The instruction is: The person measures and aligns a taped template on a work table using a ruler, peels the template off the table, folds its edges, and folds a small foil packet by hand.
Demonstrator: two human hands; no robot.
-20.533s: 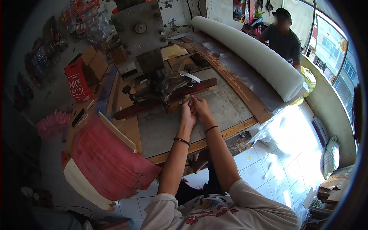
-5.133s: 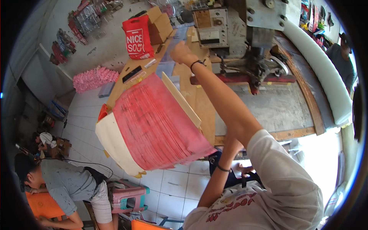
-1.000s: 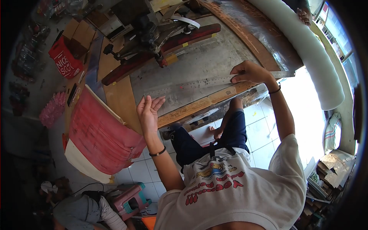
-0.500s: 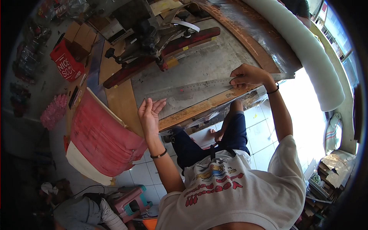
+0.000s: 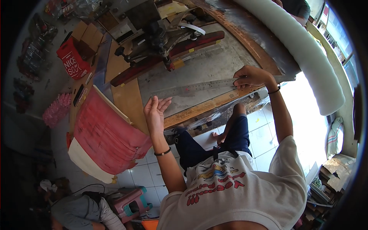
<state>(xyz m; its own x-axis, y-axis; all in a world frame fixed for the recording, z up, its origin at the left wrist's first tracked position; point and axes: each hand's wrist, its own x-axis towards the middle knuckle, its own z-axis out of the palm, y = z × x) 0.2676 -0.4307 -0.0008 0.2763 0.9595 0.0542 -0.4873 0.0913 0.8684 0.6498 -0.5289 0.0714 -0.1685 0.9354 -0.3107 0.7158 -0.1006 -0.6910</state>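
A long steel ruler (image 5: 207, 85) spans the front of the grey tabletop (image 5: 230, 55), angled slightly up toward the right. My right hand (image 5: 251, 78) is closed around it near its right end, thumb and fingers pinching it above the wooden table edge (image 5: 207, 107). At the other end, my left hand (image 5: 154, 115) is turned palm up with its fingers stretched and apart. The ruler's left tip lies just beyond those fingertips; whether they touch it I cannot tell. Behind the ruler stands a black metal clamp (image 5: 156, 36) with a long red bar (image 5: 134, 73).
A red-coated panel (image 5: 109, 132) leans at the table's left side. A red bag (image 5: 73, 59) and cardboard box (image 5: 88, 40) sit beyond it. A thick white roll (image 5: 306, 50) runs along the right. Another person (image 5: 78, 211) is at lower left, near a pink stool (image 5: 132, 203).
The view has shifted slightly, moving the table and clamp a little right and down in the picture. Both hands keep about the same pose, and the ruler stays in my right hand.
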